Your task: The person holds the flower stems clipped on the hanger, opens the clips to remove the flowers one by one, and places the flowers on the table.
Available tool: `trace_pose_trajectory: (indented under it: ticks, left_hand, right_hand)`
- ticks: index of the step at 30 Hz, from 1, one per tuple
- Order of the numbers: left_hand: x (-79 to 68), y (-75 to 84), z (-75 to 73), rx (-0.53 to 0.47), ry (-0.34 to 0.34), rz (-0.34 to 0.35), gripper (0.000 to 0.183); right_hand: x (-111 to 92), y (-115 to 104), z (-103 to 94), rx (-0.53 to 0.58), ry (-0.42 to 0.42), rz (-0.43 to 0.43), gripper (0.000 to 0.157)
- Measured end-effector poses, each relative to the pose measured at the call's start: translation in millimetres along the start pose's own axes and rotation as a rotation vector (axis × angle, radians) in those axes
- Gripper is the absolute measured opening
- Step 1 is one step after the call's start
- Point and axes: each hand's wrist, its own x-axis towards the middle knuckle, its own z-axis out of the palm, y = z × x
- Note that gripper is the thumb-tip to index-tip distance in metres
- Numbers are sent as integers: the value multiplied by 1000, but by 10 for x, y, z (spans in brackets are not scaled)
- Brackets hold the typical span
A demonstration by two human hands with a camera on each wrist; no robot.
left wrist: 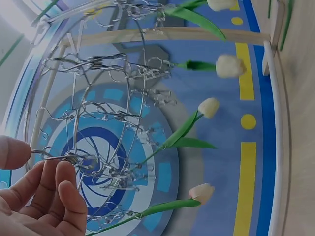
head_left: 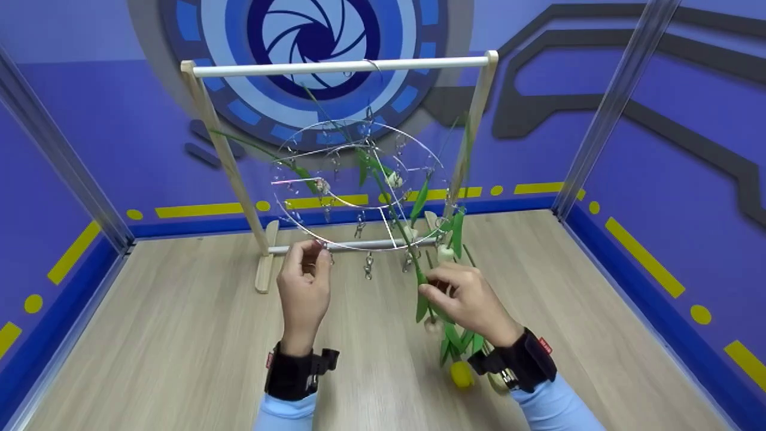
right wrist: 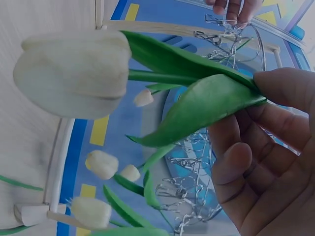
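Note:
A round wire clip hanger (head_left: 395,249) hangs from a rack, with several metal clips around its rings. At its near left rim, my left hand (head_left: 305,278) pinches a metal clip (left wrist: 71,158) between thumb and fingers. My right hand (head_left: 470,296) pinches an artificial white tulip (right wrist: 74,73) by its stem and leaf base; the flower head points downward and the stem rises past the hanger's near right rim. Several other white tulips (left wrist: 209,107) hang head down from the hanger's clips.
The rack has a white top bar (head_left: 335,66) and wooden legs (head_left: 230,161). On the wooden table (head_left: 179,353), a yellow tulip (head_left: 461,375) and other stems lie by the right wrist, partly hidden. Blue patterned walls (head_left: 72,120) enclose the back and sides.

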Motion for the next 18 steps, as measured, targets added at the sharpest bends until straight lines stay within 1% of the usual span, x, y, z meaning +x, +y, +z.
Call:
trace_pose_trajectory:
  ticks: [2,5,8,11,15,18]
  left_hand:
    - [-8,-8,-2,38,2,23,10]
    - [-12,-27,-2,72,4,27,9]
    - [-10,-39,-5,94,0,4,8]
    - [-6,-38,-12,112,-9,-25,10]
    - [-5,-36,-19,142,-25,-44,12]
    - [-3,-48,-21,172,-38,-48,13]
  right_hand:
    - [-14,5,-32,-7,11,1,3]
    - [-35,10,-76,-11,32,-4,5]
    - [-58,11,-121,-8,57,-10,6]
    - [-90,11,-166,-4,86,-4,1]
    - [-129,7,-227,8,126,19,11]
    - [-152,0,-268,12,163,31,14]
